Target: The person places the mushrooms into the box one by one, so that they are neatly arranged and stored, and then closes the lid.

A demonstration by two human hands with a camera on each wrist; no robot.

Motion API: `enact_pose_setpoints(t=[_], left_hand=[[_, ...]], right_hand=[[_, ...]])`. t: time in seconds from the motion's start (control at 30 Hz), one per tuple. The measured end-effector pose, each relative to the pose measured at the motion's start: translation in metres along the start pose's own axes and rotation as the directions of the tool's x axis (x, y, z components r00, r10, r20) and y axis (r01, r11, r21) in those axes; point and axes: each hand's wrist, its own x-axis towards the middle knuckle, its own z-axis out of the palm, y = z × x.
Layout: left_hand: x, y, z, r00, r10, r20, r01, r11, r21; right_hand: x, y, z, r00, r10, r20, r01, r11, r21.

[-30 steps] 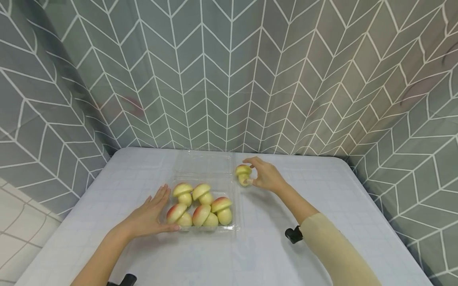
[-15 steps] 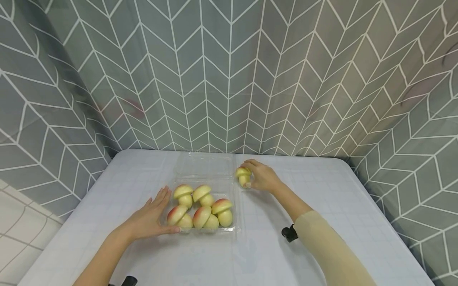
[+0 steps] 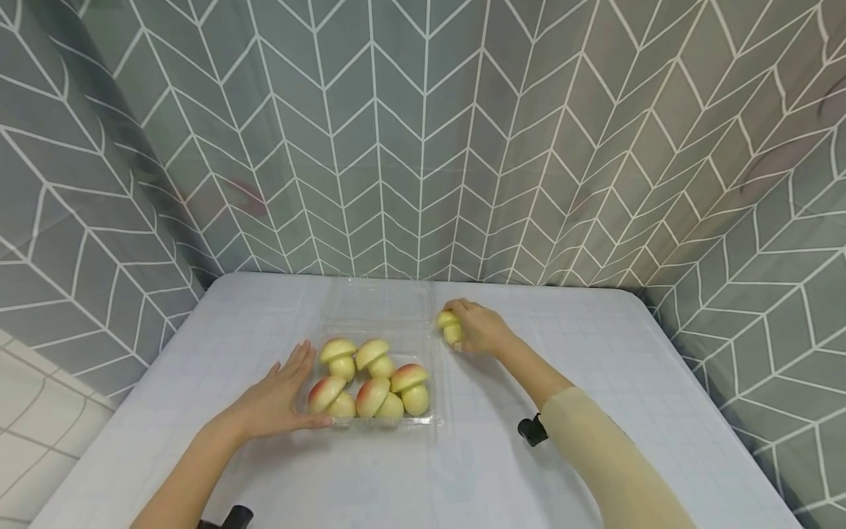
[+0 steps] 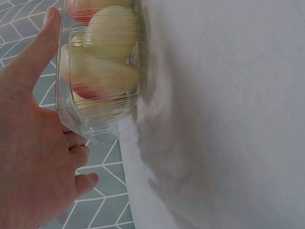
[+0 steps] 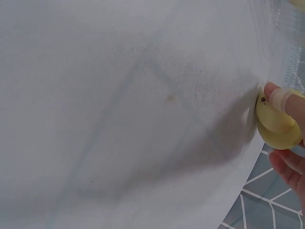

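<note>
My right hand (image 3: pixel 481 328) holds a mushroom-shaped fruit (image 3: pixel 452 330), pale yellow with a rounded cap, beside the back right of a clear plastic clamshell box (image 3: pixel 432 367). In the right wrist view the thumb, wrapped in a light band, lies on this fruit (image 5: pixel 276 124), with other fingers at its far side. Five or so similar mushroom-shaped fruits (image 3: pixel 373 399), yellow with reddish caps, lie in the box. My left hand (image 3: pixel 274 404) rests along the box's left side, fingers spread, thumb at the front corner. The left wrist view shows that thumb along the box's rim (image 4: pixel 59 81).
The box's clear lid (image 3: pixel 378 301) lies folded back toward the far edge of the white-covered table (image 3: pixel 515 470). A grey patterned curtain (image 3: pixel 423 147) hangs behind and on both sides. Dark wrist-worn gear (image 3: pixel 532 431) shows at the right forearm.
My right hand has moved slightly left and closed its fingers round the mushroom-shaped fruit, covering more of it. The left hand and the box have stayed in place.
</note>
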Motion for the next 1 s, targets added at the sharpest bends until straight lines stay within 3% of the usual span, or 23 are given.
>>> enact_pose_setpoints(t=[0.43,0.83,1.0], left_hand=[[0.001,-0.001,-0.002,1.000,-0.011,0.003,0.011,1.000,-0.004],[0.000,0.001,-0.002,1.000,-0.003,0.000,0.003,1.000,-0.011],[0.000,0.001,-0.002,1.000,-0.003,-0.002,0.003,1.000,-0.010]], right_hand=[[-0.021,-0.016,-0.012,0.995,-0.012,0.101,0.022,0.995,-0.093],[-0.044,-0.011,-0.004,0.998,-0.065,-0.021,0.065,0.998,-0.012],[-0.048,-0.009,-0.012,0.987,-0.067,-0.149,0.082,0.992,0.094]])
